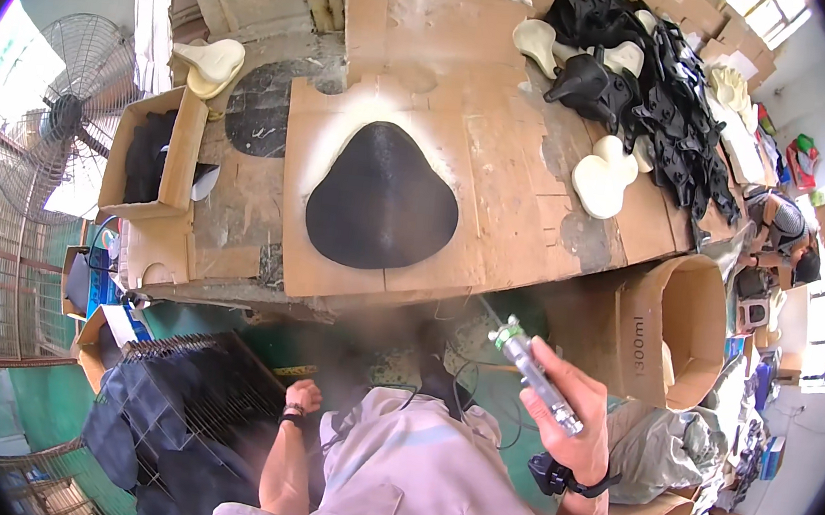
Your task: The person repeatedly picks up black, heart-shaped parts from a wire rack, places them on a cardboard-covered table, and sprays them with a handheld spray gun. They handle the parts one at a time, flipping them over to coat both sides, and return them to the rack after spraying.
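A black saddle-shaped cover (385, 197) lies flat on a cardboard sheet (457, 212) on the table, with pale overspray around its narrow far end. My right hand (572, 410) grips a spray gun (537, 379) with a green-and-silver front, to the right of my lap and nearer to me than the cover. Its front end points up and left, toward the table edge. A thin hose runs near my legs. Low on the left, my left hand (303, 395) is closed in a fist beside my lap. Nothing shows in its fingers.
Black covers (683, 125) are heaped at the far right, beside cream saddle foams (606, 177). A box (187, 158) with black pieces sits on the table's left, near a fan (65, 115). Below are a wire rack with dark sheets (185, 415) and a large carton (631, 331).
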Action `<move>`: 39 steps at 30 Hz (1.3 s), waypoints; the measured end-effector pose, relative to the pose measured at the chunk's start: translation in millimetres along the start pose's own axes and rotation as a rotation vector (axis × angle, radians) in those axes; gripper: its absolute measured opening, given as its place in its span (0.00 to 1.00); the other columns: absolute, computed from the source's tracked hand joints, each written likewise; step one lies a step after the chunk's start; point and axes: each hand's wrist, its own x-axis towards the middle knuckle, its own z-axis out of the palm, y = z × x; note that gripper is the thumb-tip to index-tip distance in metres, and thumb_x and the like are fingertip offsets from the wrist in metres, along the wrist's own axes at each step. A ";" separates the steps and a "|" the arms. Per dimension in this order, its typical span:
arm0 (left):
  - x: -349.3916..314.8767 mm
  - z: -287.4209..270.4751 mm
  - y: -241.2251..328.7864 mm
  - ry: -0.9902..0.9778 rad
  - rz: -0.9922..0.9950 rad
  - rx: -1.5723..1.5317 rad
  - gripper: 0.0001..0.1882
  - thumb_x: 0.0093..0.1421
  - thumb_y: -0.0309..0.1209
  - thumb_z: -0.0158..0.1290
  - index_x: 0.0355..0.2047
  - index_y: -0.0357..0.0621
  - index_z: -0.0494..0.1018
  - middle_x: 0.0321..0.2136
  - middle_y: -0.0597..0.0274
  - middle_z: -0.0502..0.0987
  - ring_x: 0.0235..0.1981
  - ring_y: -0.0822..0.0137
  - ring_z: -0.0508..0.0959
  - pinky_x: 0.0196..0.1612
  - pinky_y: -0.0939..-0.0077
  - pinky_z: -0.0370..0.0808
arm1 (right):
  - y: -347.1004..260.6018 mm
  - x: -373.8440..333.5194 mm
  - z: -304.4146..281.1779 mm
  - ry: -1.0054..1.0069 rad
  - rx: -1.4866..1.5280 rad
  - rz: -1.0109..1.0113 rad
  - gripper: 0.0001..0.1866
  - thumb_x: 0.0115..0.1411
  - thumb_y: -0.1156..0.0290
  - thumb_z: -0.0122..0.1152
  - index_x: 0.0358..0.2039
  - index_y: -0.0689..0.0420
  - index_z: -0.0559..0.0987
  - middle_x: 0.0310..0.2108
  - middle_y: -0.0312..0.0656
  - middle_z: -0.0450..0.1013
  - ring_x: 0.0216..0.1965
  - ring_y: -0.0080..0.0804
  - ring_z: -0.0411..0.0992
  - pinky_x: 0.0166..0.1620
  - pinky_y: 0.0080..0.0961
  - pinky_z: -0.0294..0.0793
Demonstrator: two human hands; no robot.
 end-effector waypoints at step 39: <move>6.7 -1.6 -46.2 0.184 0.252 0.582 0.18 0.52 0.36 0.57 0.41 0.41 0.83 0.38 0.49 0.84 0.43 0.59 0.83 0.48 0.71 0.76 | 23.1 -6.5 -3.8 0.102 -0.075 0.045 0.29 0.51 0.84 0.64 0.56 0.62 0.76 0.35 0.51 0.78 0.31 0.38 0.77 0.37 0.25 0.75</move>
